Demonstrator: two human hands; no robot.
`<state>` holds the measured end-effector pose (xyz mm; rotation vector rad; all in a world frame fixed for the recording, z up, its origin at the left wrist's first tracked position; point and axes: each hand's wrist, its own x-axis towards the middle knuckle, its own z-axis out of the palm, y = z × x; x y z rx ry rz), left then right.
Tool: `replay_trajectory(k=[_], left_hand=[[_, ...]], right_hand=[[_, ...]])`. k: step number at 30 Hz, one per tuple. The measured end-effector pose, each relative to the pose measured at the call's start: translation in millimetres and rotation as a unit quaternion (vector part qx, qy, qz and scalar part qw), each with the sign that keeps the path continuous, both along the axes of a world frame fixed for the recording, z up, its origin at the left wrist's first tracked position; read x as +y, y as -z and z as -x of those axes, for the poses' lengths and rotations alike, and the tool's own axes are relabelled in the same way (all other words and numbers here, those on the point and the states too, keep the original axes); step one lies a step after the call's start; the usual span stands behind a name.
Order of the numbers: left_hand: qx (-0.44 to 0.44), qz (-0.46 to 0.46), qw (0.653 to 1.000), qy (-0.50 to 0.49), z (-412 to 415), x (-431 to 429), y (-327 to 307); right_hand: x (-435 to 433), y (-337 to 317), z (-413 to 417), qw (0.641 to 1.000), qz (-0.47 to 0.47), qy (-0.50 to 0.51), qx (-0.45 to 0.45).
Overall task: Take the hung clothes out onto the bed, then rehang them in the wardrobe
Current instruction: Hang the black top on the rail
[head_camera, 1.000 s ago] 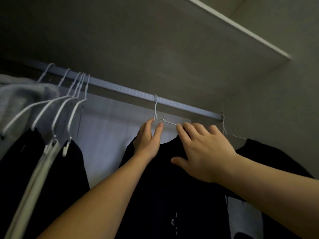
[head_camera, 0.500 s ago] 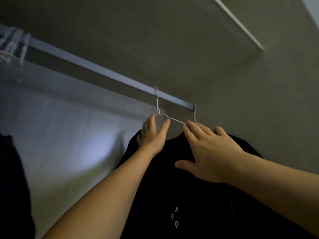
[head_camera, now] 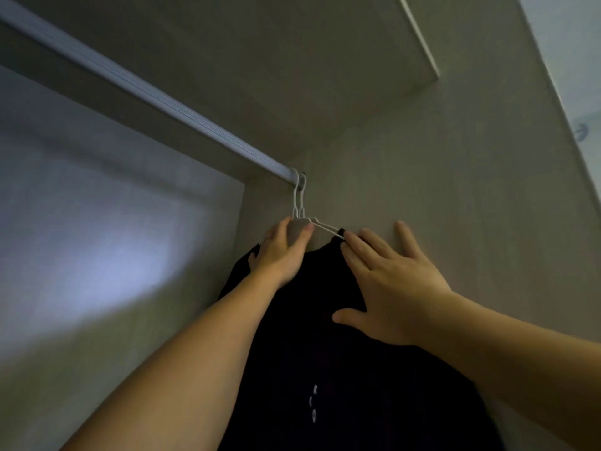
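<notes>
Shirt (head_camera: 325, 359): left fingers (head_camera: 280, 232) grip, right fingers (head_camera: 364, 252) press flat.

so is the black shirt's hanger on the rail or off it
On: the hanger hooks over the rail at its wall end; left hand grips it, right hand lies flat on the black shirt.

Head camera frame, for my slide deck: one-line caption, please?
Left hand grips a white hanger at the rail end; right hand lies flat on the black shirt.
</notes>
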<state>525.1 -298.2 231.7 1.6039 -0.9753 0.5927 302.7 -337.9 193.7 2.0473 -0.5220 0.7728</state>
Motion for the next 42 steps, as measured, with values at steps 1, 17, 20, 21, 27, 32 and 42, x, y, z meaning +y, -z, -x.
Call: replay_trajectory(k=[1,17,20,21,27,32,42], left_hand=[[-0.001,0.001,1.0,-0.002,-1,-5,0],[-0.017,-0.002,0.999,-0.03,16,-5,33],[-0.071,-0.007,0.997,-0.024,42,-4,68],[-0.093,-0.003,0.996,-0.015,54,-3,80],[-0.173,-0.025,0.983,0.045,147,3,168],[-0.175,-0.091,0.978,0.062,230,14,258],[-0.2,-0.24,0.941,0.127,427,2,431]], right_hand=[[-4,1,-1,1.0,0.009,0.001,0.001],[-17,28,17,0.998,0.04,-0.025,-0.042],[-20,46,48,0.999,0.038,-0.019,-0.034],[-20,53,59,0.999,0.032,-0.017,-0.033],[-23,120,139,1.0,0.022,-0.003,0.012],[-13,207,222,0.999,-0.034,-0.002,0.03],[-26,381,410,0.959,-0.265,0.095,0.026]])
